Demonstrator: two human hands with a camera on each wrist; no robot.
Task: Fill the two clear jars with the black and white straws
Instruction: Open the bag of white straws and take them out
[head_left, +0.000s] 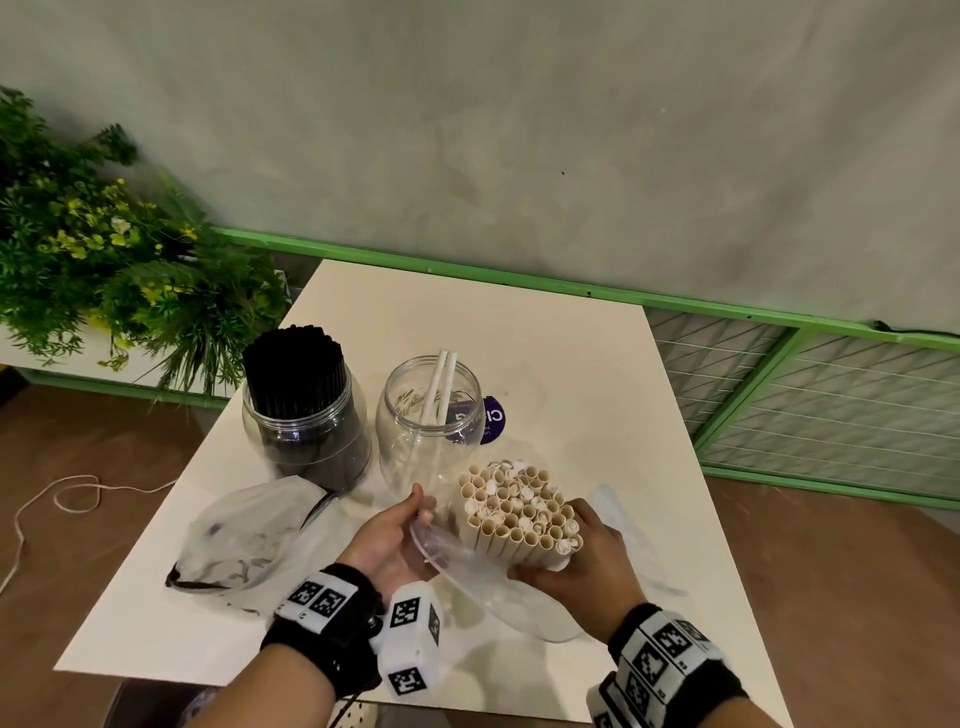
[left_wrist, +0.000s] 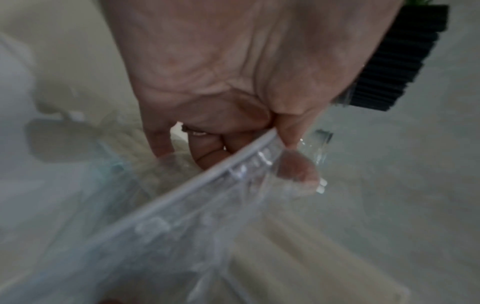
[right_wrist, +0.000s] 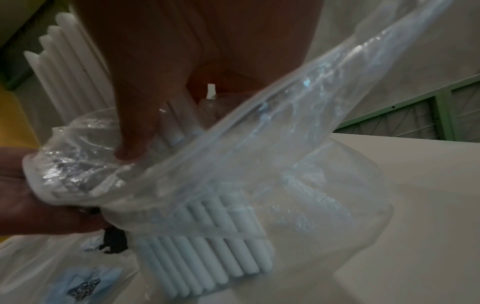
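Observation:
A clear jar (head_left: 306, 431) packed with black straws (head_left: 295, 374) stands at the table's back left. Beside it a second clear jar (head_left: 431, 415) holds two white straws (head_left: 439, 384). My right hand (head_left: 576, 558) grips a thick bundle of white straws (head_left: 522, 512) that sticks half out of a clear plastic bag (head_left: 467, 566). In the right wrist view the white straws (right_wrist: 207, 255) run down inside the bag (right_wrist: 259, 144). My left hand (head_left: 395, 535) pinches the bag's mouth; the left wrist view shows thumb and fingers (left_wrist: 291, 131) on the bag's zip edge (left_wrist: 207, 181).
An emptied clear plastic bag (head_left: 249, 540) lies crumpled on the white table (head_left: 597, 395) at the front left. A purple round sticker (head_left: 491, 418) sits behind the second jar. A leafy plant (head_left: 98, 260) stands left of the table, a green wire frame (head_left: 810, 395) to the right.

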